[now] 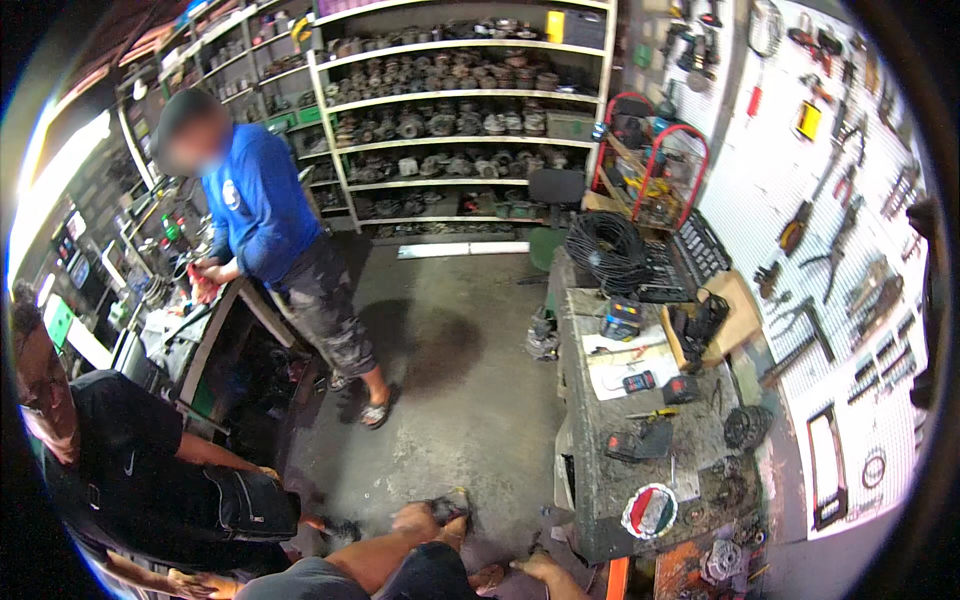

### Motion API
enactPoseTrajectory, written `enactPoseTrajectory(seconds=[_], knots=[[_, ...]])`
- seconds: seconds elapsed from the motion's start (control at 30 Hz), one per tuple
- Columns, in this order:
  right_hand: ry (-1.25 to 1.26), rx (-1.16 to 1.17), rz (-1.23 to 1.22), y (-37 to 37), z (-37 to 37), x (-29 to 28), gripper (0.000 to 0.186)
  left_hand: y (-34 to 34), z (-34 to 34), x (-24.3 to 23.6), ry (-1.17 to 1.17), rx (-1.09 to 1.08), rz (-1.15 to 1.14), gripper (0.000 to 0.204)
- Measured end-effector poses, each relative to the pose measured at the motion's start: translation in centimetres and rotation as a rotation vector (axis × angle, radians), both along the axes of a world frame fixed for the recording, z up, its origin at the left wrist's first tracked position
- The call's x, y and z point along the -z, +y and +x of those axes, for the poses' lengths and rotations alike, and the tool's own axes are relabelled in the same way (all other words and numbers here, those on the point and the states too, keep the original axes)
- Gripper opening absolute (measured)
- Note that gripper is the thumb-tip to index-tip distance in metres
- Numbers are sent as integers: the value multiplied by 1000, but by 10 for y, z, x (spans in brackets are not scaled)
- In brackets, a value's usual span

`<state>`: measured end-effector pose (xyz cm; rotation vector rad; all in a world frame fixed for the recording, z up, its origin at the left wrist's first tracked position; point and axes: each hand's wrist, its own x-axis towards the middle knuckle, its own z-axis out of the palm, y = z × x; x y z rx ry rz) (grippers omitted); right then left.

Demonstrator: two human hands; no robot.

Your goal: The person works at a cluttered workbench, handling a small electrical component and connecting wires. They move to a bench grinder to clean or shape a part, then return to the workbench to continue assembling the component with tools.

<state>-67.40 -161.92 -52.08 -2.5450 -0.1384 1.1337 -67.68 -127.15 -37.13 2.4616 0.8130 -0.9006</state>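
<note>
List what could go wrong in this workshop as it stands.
The round red, white and green dish sits near an edge of the workbench, so a bump might knock it off. The person in the blue shirt wears what looks like a sandal; a dropped part could hurt their toes. The coiled black cable could snag if someone pulled it.

Uneven exposure: glare from the blown-out light strip point(62, 180) at left, white pegboard point(770, 130) at right washed out, rear shelves point(470, 97) dimmer. Soft dark shadow on the mid-grey floor point(490, 385). Fisheye bends edges toward a black rim; blurred patch over the standing person's point(262, 190) head.
</note>
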Motion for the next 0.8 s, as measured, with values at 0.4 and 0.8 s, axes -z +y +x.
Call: enactPoseTrajectory(seconds=[0.4,0.8], knots=[[325,-266,-199,90,167,-55,90,178,-181,4,145,-638,164,52],[230,-224,-199,272,413,-171,78,251,-178,9,29,-750,61,24]])
